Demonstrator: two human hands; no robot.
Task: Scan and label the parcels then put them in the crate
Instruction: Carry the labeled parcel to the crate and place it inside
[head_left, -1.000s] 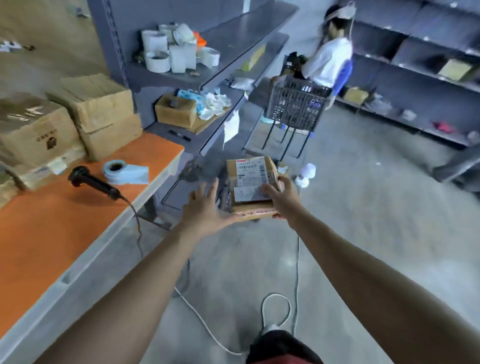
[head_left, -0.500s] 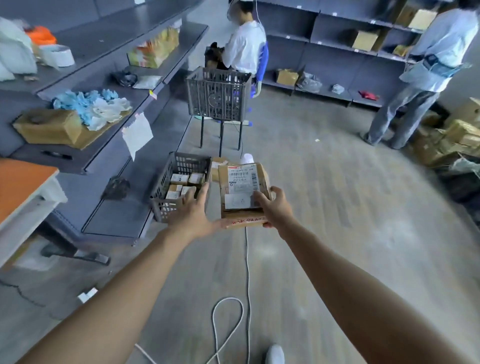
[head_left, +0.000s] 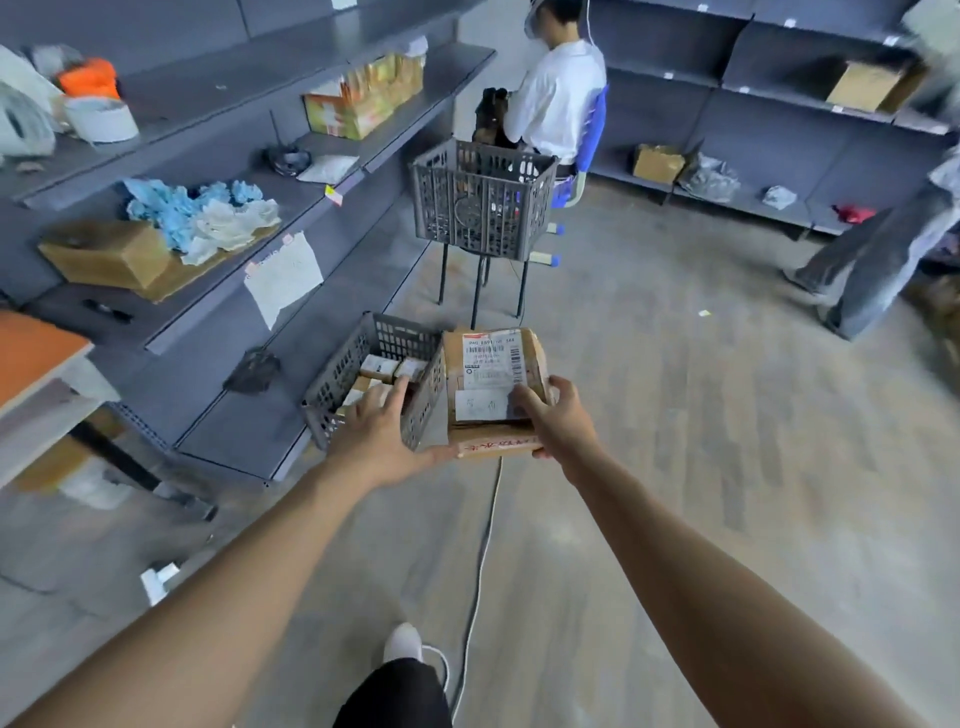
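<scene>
The right hand (head_left: 558, 418) grips a white-labelled brown cardboard parcel (head_left: 493, 364), the left hand (head_left: 376, 436) with fingers (head_left: 397, 388) spread against it, just beside a grey slotted plastic crate (head_left: 337, 384) holding small boxed parcels (head_left: 379, 366).

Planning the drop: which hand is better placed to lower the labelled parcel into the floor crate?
Right, probably. The right hand grips the parcel at its near corner, thumb on top. The left hand touches its left edge with straight fingers, over the crate.
</scene>
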